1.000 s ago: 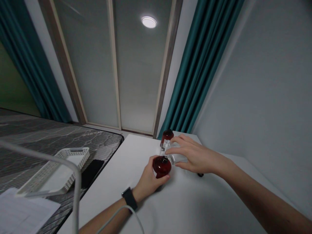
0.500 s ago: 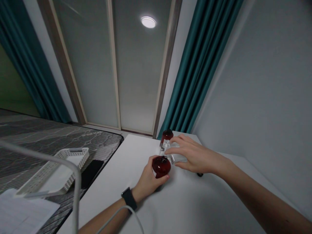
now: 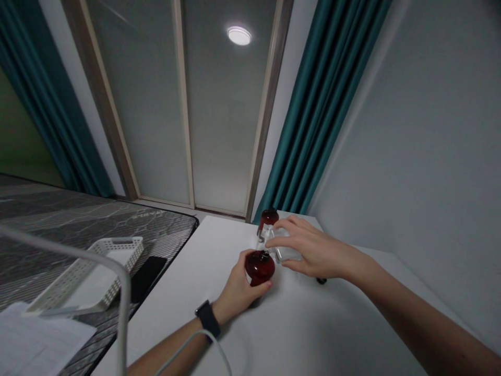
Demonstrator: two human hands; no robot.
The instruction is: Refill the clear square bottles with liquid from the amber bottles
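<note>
At lower centre of the frame, the left hand (image 3: 238,287) is holding a dark red glossy cap (image 3: 259,266) in a closed grip on the white bench (image 3: 313,334). The right hand (image 3: 313,250) is wrapping its grip over a clear glass bottle (image 3: 288,254) just beside it. Both are probably rigid, slick and breakable, so the bottle body is the likely place to hold. No writing is legible.

Open across the near and left white surface (image 3: 188,292); blocked far by red-capped bottle (image 3: 268,216) and teal curtain (image 3: 313,130), right by wall (image 3: 430,156), left by white basket (image 3: 117,243).
</note>
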